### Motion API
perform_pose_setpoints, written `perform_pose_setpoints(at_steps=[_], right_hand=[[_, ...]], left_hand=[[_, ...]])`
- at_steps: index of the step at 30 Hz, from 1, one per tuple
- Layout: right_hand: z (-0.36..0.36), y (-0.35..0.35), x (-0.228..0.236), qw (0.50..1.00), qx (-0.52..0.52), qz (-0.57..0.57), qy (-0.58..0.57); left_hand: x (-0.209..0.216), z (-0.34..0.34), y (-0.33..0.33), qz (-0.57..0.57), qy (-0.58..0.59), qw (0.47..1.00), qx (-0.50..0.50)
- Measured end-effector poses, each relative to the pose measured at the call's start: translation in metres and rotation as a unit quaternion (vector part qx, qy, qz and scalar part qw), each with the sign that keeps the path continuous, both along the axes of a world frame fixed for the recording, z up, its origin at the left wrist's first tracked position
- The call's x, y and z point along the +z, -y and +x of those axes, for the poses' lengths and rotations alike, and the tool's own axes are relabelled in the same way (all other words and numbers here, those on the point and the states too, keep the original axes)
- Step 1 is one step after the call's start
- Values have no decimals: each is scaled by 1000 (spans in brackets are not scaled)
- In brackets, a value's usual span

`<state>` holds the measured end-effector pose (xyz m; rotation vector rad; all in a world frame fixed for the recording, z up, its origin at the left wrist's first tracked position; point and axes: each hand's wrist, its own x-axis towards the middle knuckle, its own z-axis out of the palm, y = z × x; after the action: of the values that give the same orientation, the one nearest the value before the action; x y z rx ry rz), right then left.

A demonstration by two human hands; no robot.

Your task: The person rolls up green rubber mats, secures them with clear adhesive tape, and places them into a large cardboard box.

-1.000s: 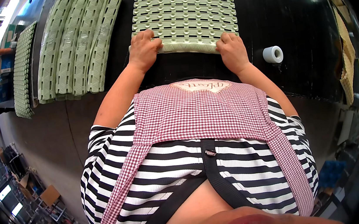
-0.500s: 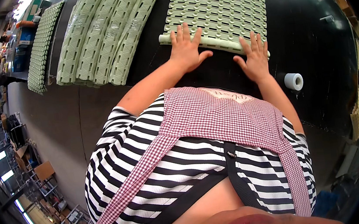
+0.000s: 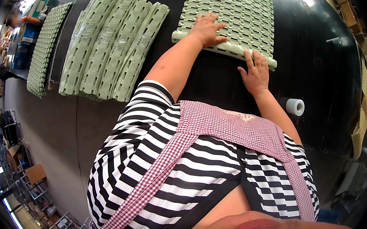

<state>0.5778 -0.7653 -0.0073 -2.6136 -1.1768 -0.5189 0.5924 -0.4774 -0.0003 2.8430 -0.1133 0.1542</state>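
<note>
A pale green slotted mat (image 3: 237, 8) with rows of small round suction cups lies on the black table (image 3: 215, 77). Its near edge is curled into a narrow roll (image 3: 236, 50). My left hand (image 3: 207, 30) rests on the mat at the left part of this roll, fingers stretched out and reaching past it. At the roll's right part is my right hand (image 3: 256, 74), its fingertips on the curl, the thumb held apart and the palm on the near side. Both hands are open, and neither grasps anything.
Left of the mat, several green mats (image 3: 111, 48) lie side by side, partly under shiny clear film. Farther left is another green cupped mat (image 3: 47, 50). A white roll (image 3: 295, 107) sits right of my right forearm, and a smaller white one (image 3: 333, 41) lies farther right.
My left hand has slid forward and right, past the rolled edge onto the mat. My right hand stays at the roll's right part. The whole view has shifted slightly.
</note>
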Motion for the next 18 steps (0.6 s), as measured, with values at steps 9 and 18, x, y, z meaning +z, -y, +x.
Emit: perform_pose_setpoints(at_steps=[9,18], right_hand=[[27,-6,-1,997,-34,-42,-52],[59,44,-8,953,-176,126,-212]], left_hand=[[9,-55,13,-13,94,995,-35],[-15,-96,-60,-264,113,929,233]])
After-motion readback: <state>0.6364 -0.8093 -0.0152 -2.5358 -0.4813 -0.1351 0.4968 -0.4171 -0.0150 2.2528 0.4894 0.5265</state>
